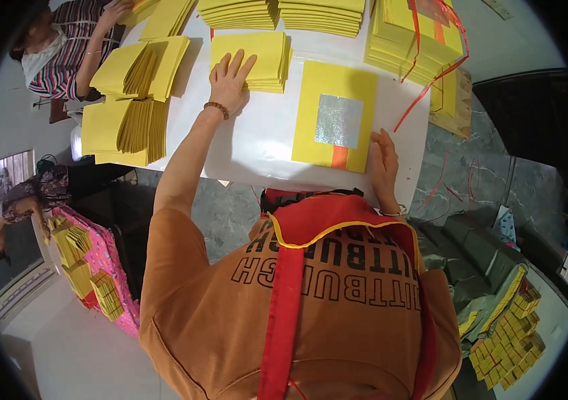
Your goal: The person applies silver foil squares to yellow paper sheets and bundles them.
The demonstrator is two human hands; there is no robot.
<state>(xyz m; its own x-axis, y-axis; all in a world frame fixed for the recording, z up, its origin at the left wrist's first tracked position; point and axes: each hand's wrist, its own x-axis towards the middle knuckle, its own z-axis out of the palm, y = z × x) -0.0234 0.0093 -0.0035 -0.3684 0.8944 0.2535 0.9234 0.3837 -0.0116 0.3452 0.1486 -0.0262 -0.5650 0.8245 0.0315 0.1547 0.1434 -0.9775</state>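
My left hand [229,83], with a brown bead bracelet at the wrist, lies with fingers spread on a short stack of folded yellow paper [267,57]. To the right of that stack, a flat yellow sheet [307,107] rests on the white table [244,150]. It bears a silver foil square [338,120] and an orange strip [340,158] below the square. At the sheet's lower right edge is my right hand [384,163], fingers extended and slightly bent, holding nothing that I can see.
Taller yellow paper stacks [237,13] line the far side. Fanned bundles [134,127] stand at the left. A pile [390,40] tied with red string [424,100] is at the far right. A person in a striped top [64,50] works at the far left; another person [24,200] is behind.
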